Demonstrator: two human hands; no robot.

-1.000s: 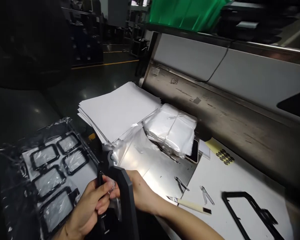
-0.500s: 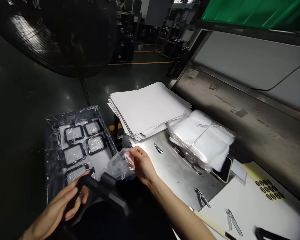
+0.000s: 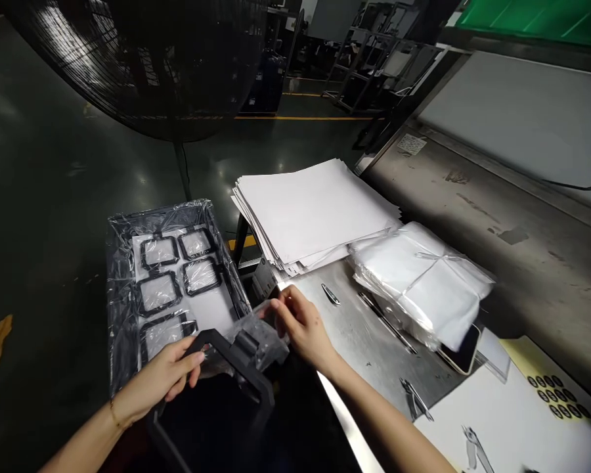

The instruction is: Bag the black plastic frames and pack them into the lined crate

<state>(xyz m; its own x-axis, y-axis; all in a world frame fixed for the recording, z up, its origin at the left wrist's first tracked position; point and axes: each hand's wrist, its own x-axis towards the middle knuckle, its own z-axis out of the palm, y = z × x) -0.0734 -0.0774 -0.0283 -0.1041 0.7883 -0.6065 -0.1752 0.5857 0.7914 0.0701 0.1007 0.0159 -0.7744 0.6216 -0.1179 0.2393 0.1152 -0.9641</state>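
Observation:
My left hand (image 3: 170, 371) grips a black plastic frame (image 3: 264, 389) with rounded corners, its fingers closed round one corner. My right hand (image 3: 303, 328) pinches the edge of a clear plastic bag (image 3: 274, 348) between thumb and fingers. One end of the frame, with a raised block on it, lies against or inside the bag; the film makes it hard to tell which. Left of the hands stands a crate lined with clear film (image 3: 118, 282). In it, several similar bagged frames (image 3: 158, 293) rest on white paper.
A stack of white sheets (image 3: 315, 210) and a tied bundle of clear bags (image 3: 423, 279) lie on the metal table (image 3: 349, 335). Nearby are a pen (image 3: 387, 322), a phone (image 3: 463, 351), nippers (image 3: 416, 401) and round black stickers (image 3: 556, 394). A large fan (image 3: 142, 66) stands behind the crate.
My left hand has brought the black frame up and right to the plastic bag, and its end now meets the film. My right hand keeps hold of the bag. The view has shifted slightly.

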